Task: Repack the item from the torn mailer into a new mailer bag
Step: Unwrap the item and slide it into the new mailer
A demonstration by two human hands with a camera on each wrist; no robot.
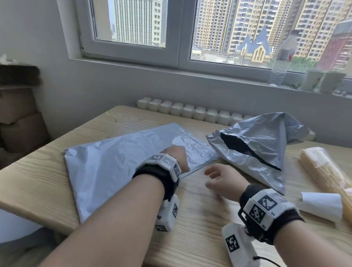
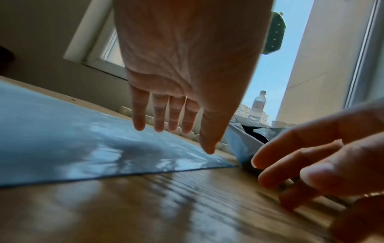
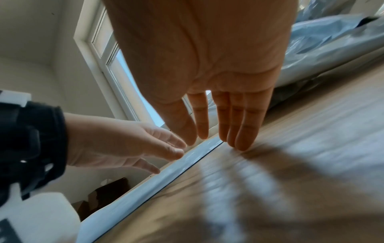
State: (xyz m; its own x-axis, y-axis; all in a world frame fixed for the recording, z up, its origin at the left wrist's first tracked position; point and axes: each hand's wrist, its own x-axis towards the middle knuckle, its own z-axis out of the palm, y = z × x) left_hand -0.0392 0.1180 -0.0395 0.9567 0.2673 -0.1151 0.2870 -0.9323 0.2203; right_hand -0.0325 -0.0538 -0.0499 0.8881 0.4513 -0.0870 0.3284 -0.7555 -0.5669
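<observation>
A flat grey new mailer lies on the wooden table, its near right edge by my hands. My left hand is spread just over that end of the mailer, fingers straight and holding nothing. My right hand hovers low over bare wood beside the mailer's edge, fingers straight and empty. The crumpled torn mailer sits behind the right hand with its dark mouth gaping. A long clear pack of spaghetti lies at the far right.
A white piece of paper lies next to the spaghetti. On the window sill stand a water bottle and two cups. Cardboard boxes are stacked left of the table. A radiator runs behind the table's far edge.
</observation>
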